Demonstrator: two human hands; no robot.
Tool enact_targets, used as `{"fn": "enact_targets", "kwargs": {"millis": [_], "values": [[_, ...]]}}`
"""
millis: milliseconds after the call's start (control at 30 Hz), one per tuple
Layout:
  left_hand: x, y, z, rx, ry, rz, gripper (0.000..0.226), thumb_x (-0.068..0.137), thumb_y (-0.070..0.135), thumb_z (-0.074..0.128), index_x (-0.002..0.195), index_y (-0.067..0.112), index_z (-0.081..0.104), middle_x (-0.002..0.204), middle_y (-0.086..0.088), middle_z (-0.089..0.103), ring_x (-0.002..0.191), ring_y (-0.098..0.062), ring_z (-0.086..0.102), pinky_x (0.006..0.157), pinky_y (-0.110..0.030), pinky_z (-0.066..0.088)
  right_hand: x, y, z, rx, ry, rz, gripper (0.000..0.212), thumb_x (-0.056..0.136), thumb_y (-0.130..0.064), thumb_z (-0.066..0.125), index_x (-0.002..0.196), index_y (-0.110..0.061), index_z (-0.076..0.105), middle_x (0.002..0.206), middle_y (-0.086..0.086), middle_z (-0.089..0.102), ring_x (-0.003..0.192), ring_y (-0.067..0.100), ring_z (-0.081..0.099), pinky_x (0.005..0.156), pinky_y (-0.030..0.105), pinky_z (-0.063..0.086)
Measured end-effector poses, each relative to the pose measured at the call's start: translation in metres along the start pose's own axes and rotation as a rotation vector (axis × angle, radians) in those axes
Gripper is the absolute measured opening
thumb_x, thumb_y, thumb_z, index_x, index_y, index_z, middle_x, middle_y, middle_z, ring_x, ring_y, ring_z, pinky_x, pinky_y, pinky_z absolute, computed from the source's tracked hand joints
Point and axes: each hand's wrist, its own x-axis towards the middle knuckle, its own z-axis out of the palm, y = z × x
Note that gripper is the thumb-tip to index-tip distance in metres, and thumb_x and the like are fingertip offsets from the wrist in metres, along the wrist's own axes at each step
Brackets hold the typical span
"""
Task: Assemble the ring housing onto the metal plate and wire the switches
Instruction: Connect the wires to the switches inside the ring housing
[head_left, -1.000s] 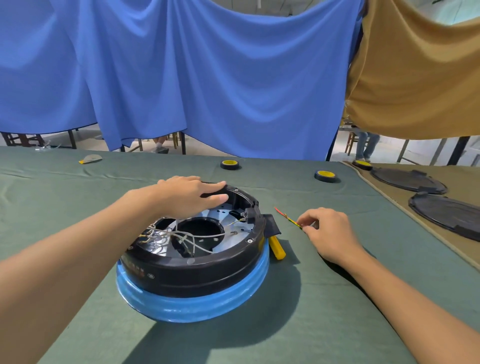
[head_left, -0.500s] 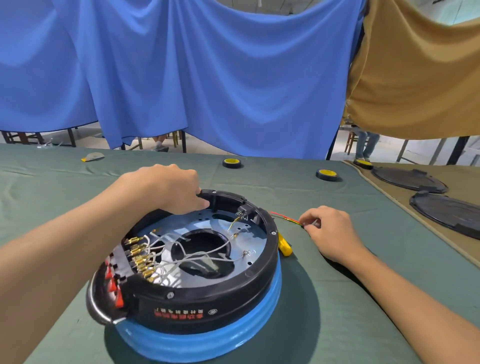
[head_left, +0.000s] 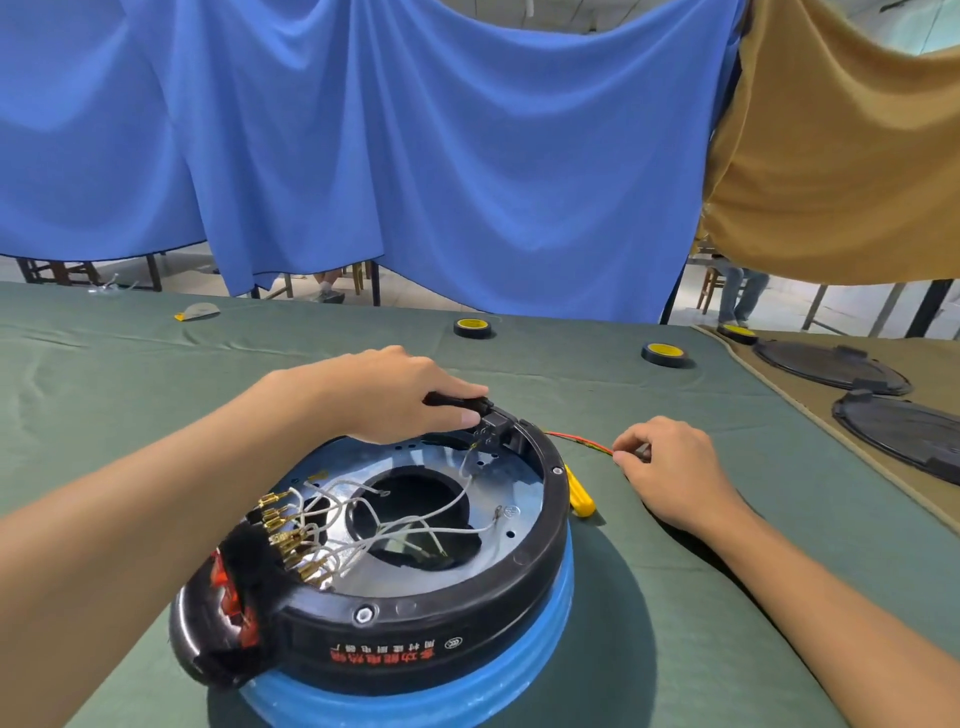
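Observation:
The black ring housing sits on the round metal plate, both resting on a blue ring base. White wires with brass terminals cross the plate toward the red switches at the housing's near left. My left hand grips the housing's far rim beside a small black connector block. My right hand rests on the table to the right and pinches the end of a red and green wire that runs from that block.
A yellow-handled tool lies against the base's right side. Two yellow tape rolls sit farther back on the green cloth. Black round covers lie on the brown mat at right. Blue and tan curtains hang behind.
The housing assembly has been turned, bringing the switches and brass terminals to the near left. My left hand shifted along the far rim. My right hand kept the wire, which now stretches from the block.

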Motion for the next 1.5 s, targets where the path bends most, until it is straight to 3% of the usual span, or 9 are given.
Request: {"fn": "enact_targets", "kwargs": {"millis": [200, 300, 433, 567, 700, 867, 1033, 1267, 1500], "values": [[0.002, 0.001, -0.006, -0.1, 0.03, -0.049, 0.038, 0.095, 0.063, 0.039, 0.113, 0.045, 0.068, 0.054, 0.033, 0.056, 0.063, -0.008, 0.045, 0.06, -0.024, 0.036, 0.0, -0.001, 0.0, 0.006, 0.007, 0.003, 0.009, 0.089, -0.021, 0.063, 0.086, -0.023, 0.072, 0.088, -0.005, 0.061, 0.091, 0.019, 0.057, 0.082, 0.033, 0.047], [-0.002, 0.001, -0.01, -0.109, 0.015, -0.102, 0.04, 0.093, 0.064, 0.041, 0.09, 0.035, 0.068, 0.065, 0.024, 0.059, 0.081, -0.021, 0.053, 0.067, -0.029, 0.041, -0.001, -0.001, 0.0, -0.001, 0.009, 0.006, 0.009, 0.09, -0.022, 0.063, 0.086, -0.022, 0.072, 0.089, -0.003, 0.061, 0.091, 0.019, 0.056, 0.083, 0.033, 0.047], [-0.013, 0.0, -0.011, -0.141, 0.013, -0.071, 0.026, 0.093, 0.06, 0.049, 0.113, 0.055, 0.065, 0.065, 0.027, 0.066, 0.073, -0.004, 0.051, 0.069, -0.025, 0.042, 0.0, -0.002, 0.0, -0.026, 0.003, 0.001, 0.009, 0.09, -0.023, 0.063, 0.088, -0.021, 0.072, 0.092, -0.002, 0.063, 0.093, 0.02, 0.056, 0.084, 0.033, 0.046], [-0.015, 0.001, -0.003, -0.089, 0.179, -0.038, 0.033, 0.093, 0.055, 0.053, 0.113, 0.036, 0.069, 0.104, 0.013, 0.065, 0.103, -0.015, 0.057, 0.088, -0.031, 0.045, -0.001, -0.002, 0.0, -0.015, 0.004, 0.002, 0.008, 0.09, -0.022, 0.063, 0.089, -0.022, 0.071, 0.089, -0.004, 0.061, 0.091, 0.019, 0.056, 0.081, 0.032, 0.046], [-0.021, 0.01, 0.0, -0.136, 0.471, -0.041, 0.026, 0.086, 0.049, 0.066, 0.073, 0.027, 0.06, 0.079, 0.014, 0.057, 0.081, -0.016, 0.054, 0.074, -0.034, 0.045, 0.0, -0.002, 0.001, -0.012, -0.007, -0.011, 0.01, 0.09, -0.021, 0.062, 0.09, -0.022, 0.072, 0.092, -0.002, 0.063, 0.093, 0.02, 0.055, 0.079, 0.031, 0.044], [-0.025, 0.026, -0.001, -0.222, 0.213, -0.205, 0.034, 0.081, 0.052, 0.073, 0.067, 0.021, 0.069, 0.066, -0.001, 0.066, 0.072, -0.025, 0.062, 0.068, -0.034, 0.053, 0.0, -0.002, 0.001, -0.029, 0.043, -0.04, 0.009, 0.089, -0.02, 0.063, 0.092, -0.019, 0.072, 0.095, -0.001, 0.064, 0.096, 0.02, 0.054, 0.078, 0.029, 0.038], [-0.024, 0.032, 0.004, -0.315, 0.043, -0.241, 0.034, 0.082, 0.046, 0.073, 0.073, 0.013, 0.078, 0.071, -0.002, 0.075, 0.059, -0.014, 0.067, 0.065, -0.027, 0.056, -0.011, -0.039, -0.012, 0.244, 0.251, -0.139, 0.011, 0.091, -0.023, 0.064, 0.085, -0.018, 0.071, 0.089, -0.004, 0.068, 0.082, 0.01, 0.054, 0.074, 0.024, 0.038], [-0.027, 0.04, 0.01, -0.351, 0.087, -0.278, 0.009, 0.075, 0.024, 0.077, 0.068, 0.018, 0.078, 0.067, -0.001, 0.074, 0.068, -0.019, 0.07, 0.077, -0.039, 0.06, -0.047, -0.106, -0.025, 0.903, -0.077, -0.065, 0.028, 0.083, -0.048, 0.061, 0.099, -0.027, 0.069, 0.096, -0.014, 0.07, 0.096, 0.005, 0.064, 0.086, 0.025, 0.049], [-0.03, 0.038, 0.013, -0.485, 0.122, -0.31, 0.014, 0.085, 0.009, 0.069, 0.077, 0.011, 0.08, 0.072, -0.005, 0.075, 0.057, -0.012, 0.068, 0.059, -0.019, 0.054, -0.052, -0.106, -0.023, 1.018, -0.248, 0.042, 0.029, 0.086, -0.009, 0.068, 0.112, -0.02, 0.064, 0.11, -0.01, 0.067, 0.101, -0.001, 0.062, 0.09, 0.017, 0.049]]}}
